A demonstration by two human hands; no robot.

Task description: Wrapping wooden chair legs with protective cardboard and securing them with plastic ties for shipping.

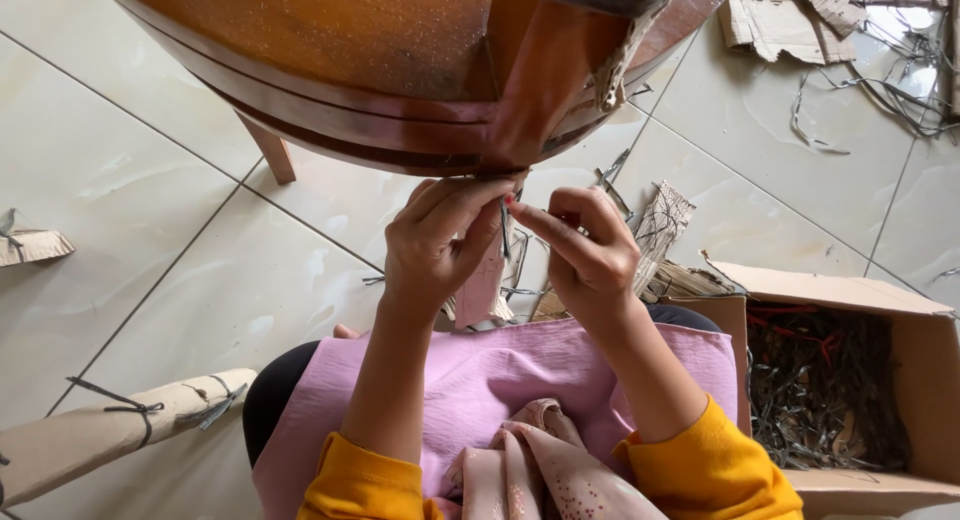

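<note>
Both my hands meet just under the rim of a round brown wooden table point(380, 70). My left hand point(435, 245) and my right hand point(580, 245) pinch a thin grey strap point(505, 230) that hangs by the table's leg point(535, 90). Their fingertips touch around it. A pink cardboard strip point(482, 290) stands below my left hand. My sleeves are yellow, and a pink cloth point(480, 380) covers my lap.
An open cardboard box point(850, 290) full of grey straps sits at my right. Torn cardboard point(770, 25) and loose straps point(900, 90) litter the tiled floor at top right. A wrapped, strap-tied bundle point(100, 435) lies at lower left. Another table leg point(270, 150) stands behind.
</note>
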